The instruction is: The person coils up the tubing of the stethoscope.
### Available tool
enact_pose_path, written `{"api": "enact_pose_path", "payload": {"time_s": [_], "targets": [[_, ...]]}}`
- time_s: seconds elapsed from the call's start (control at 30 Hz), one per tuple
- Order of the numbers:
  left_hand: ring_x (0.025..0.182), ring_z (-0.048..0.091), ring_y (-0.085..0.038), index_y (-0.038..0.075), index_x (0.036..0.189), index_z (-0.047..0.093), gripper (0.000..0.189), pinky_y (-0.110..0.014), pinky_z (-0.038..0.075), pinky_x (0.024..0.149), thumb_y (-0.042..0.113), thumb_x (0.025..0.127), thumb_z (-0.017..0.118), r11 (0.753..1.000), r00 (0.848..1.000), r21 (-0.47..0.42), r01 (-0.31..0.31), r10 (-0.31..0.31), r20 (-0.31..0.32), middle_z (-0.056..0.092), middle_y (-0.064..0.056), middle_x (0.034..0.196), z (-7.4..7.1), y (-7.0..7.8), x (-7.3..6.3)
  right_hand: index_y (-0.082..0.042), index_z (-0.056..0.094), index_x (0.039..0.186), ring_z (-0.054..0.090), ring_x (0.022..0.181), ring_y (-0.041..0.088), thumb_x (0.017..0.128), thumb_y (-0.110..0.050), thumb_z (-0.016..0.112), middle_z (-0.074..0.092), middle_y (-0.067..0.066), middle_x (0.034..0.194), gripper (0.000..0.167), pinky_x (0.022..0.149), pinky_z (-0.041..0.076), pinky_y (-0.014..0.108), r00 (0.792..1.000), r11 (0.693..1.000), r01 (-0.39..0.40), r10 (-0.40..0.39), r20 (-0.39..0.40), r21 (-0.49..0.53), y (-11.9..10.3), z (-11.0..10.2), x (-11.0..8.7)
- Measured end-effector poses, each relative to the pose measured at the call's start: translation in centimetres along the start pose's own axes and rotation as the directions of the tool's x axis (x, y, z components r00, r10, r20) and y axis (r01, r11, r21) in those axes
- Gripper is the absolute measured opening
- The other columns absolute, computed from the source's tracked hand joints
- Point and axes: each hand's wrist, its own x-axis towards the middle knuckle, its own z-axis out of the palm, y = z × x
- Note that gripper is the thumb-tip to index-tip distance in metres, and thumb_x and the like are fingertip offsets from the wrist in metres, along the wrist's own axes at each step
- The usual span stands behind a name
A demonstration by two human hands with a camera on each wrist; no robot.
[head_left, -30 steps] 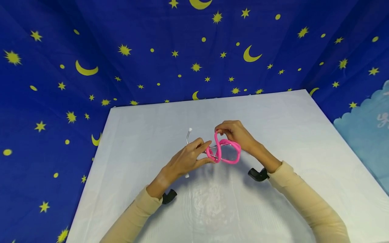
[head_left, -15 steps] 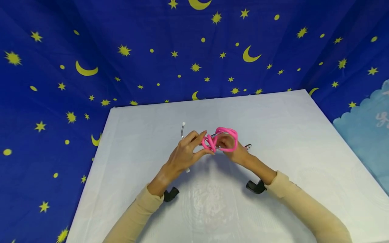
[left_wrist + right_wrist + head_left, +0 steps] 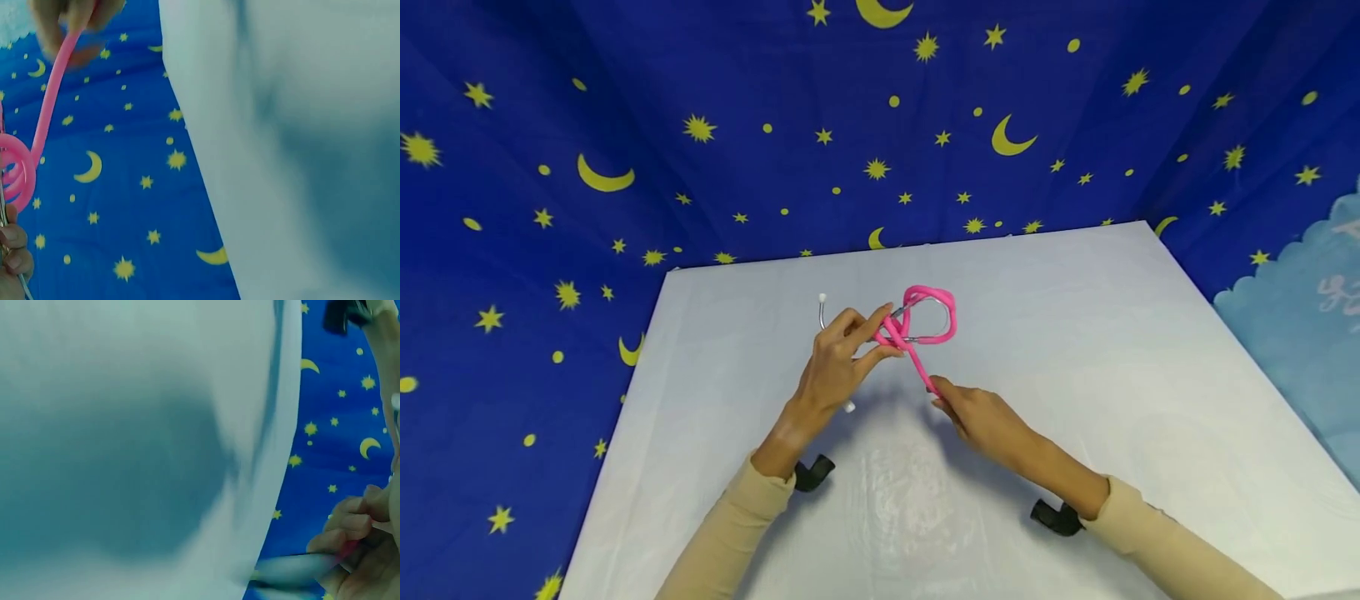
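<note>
A stethoscope with pink tubing [image 3: 953, 312] is held up over the table, its tube coiled in a loop and wrapped round the metal ear tubes. My left hand [image 3: 835, 358] pinches the wrapped part between thumb and fingers. White ear tips [image 3: 822, 297] stick out beyond that hand on the left. My right hand [image 3: 992, 421], lower and to the right, grips the tube's free end, which runs taut from the wrap. In the right wrist view a blurred metallic chest piece [image 3: 290, 572] projects from the fingers. The left wrist view has pink coils [image 3: 19, 172] beside the left fingers [image 3: 15, 250].
The white table [image 3: 1075, 333] stretches beneath both hands. Behind and beside it hangs a blue cloth [image 3: 775, 167] with yellow stars and moons. Black wrist mounts [image 3: 815, 473] protrude below the sleeves.
My right hand has moved from above the loop, past it, down to the lower right, drawing the tube end out straight. My left hand and the stethoscope have shifted left and slightly up.
</note>
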Motion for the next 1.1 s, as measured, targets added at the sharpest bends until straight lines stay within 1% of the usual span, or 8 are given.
{"api": "enact_pose_path", "payload": {"time_s": [0.2, 0.4, 0.6, 0.7, 0.8, 0.93, 1.03, 1.1], "targets": [[0.065, 0.050, -0.015, 0.001, 0.119, 0.068, 0.055, -0.024, 0.044, 0.054, 0.015, 0.068, 0.085, 0.999, 0.999, 0.030, 0.045, -0.046, 0.014, 0.057, -0.011, 0.081, -0.4, -0.3, 0.0, -0.004, 0.060, 0.104, 0.058, 0.061, 0.006, 0.096, -0.011, 0.060, 0.067, -0.001, 0.078, 0.011, 0.051, 0.048, 0.020, 0.998, 0.996, 0.031, -0.035, -0.050, -0.085, -1.3, -1.4, -1.9], [0.065, 0.049, -0.014, -0.001, 0.117, 0.069, 0.051, -0.022, 0.045, 0.054, 0.019, 0.073, 0.083, 0.998, 0.996, 0.040, 0.055, -0.057, 0.062, 0.059, -0.011, 0.082, -0.1, -0.1, -0.4, -0.007, 0.059, 0.096, 0.046, 0.053, 0.006, 0.107, -0.034, 0.029, 0.054, -0.007, 0.066, 0.042, 0.049, 0.039, 0.019, 0.991, 0.971, 0.094, -0.112, -0.070, -0.220, -2.3, -3.2, -2.3], [0.064, 0.049, -0.015, -0.002, 0.118, 0.068, 0.050, -0.021, 0.045, 0.054, 0.019, 0.075, 0.082, 0.997, 0.994, 0.052, 0.063, -0.068, 0.088, 0.058, -0.011, 0.082, 0.1, 0.0, -0.6, -0.009, 0.058, 0.097, 0.030, 0.050, 0.001, 0.107, -0.036, 0.024, 0.044, -0.008, 0.064, 0.045, 0.043, 0.026, 0.013, 0.989, 0.954, 0.125, -0.142, -0.042, -0.272, -3.3, -5.5, -2.4], [0.064, 0.049, -0.014, -0.001, 0.117, 0.068, 0.048, -0.021, 0.046, 0.055, 0.022, 0.076, 0.081, 0.994, 0.992, 0.099, 0.049, -0.060, 0.112, 0.057, -0.009, 0.082, 0.2, 0.0, -0.7, -0.007, 0.059, 0.099, 0.034, 0.051, 0.002, 0.108, -0.032, 0.018, 0.048, -0.007, 0.068, 0.049, 0.041, 0.027, 0.013, 0.985, 0.934, 0.166, -0.172, 0.012, -0.315, -3.6, -7.0, -2.2], [0.064, 0.050, -0.012, 0.000, 0.116, 0.069, 0.048, -0.019, 0.047, 0.056, 0.025, 0.077, 0.080, 0.990, 0.987, 0.142, 0.009, -0.032, 0.161, 0.057, -0.007, 0.082, 0.4, -0.1, -0.9, -0.005, 0.062, 0.097, 0.043, 0.053, 0.005, 0.108, -0.029, 0.015, 0.052, -0.005, 0.070, 0.053, 0.042, 0.034, 0.015, 0.971, 0.906, 0.236, -0.232, 0.054, -0.351, -3.9, -8.5, -1.4], [0.064, 0.049, -0.010, 0.000, 0.117, 0.069, 0.050, -0.017, 0.047, 0.057, 0.030, 0.079, 0.078, 0.984, 0.968, 0.168, -0.057, 0.013, 0.252, 0.057, -0.006, 0.082, 0.7, 0.0, -1.2, -0.006, 0.065, 0.090, 0.048, 0.053, 0.009, 0.109, -0.029, 0.018, 0.054, -0.002, 0.069, 0.055, 0.046, 0.041, 0.019, 0.940, 0.856, 0.330, -0.339, 0.050, -0.399, -3.9, -10.3, 0.4], [0.065, 0.048, -0.008, 0.001, 0.118, 0.069, 0.051, -0.015, 0.045, 0.058, 0.030, 0.078, 0.079, 0.981, 0.954, 0.168, -0.097, 0.043, 0.298, 0.057, -0.004, 0.081, 0.9, 0.3, -1.3, -0.007, 0.065, 0.088, 0.050, 0.057, 0.011, 0.109, -0.030, 0.026, 0.058, -0.002, 0.071, 0.050, 0.050, 0.041, 0.022, 0.909, 0.811, 0.389, -0.415, 0.039, -0.437, -3.7, -11.3, 1.8], [0.065, 0.047, -0.007, 0.002, 0.117, 0.069, 0.049, -0.015, 0.044, 0.058, 0.030, 0.078, 0.080, 0.980, 0.946, 0.154, -0.123, 0.068, 0.317, 0.056, -0.003, 0.080, 1.0, 0.6, -1.2, -0.008, 0.066, 0.088, 0.052, 0.062, 0.013, 0.106, -0.025, 0.041, 0.061, -0.002, 0.072, 0.035, 0.053, 0.041, 0.023, 0.889, 0.787, 0.426, -0.455, 0.047, -0.445, -3.4, -11.8, 2.7]]}}
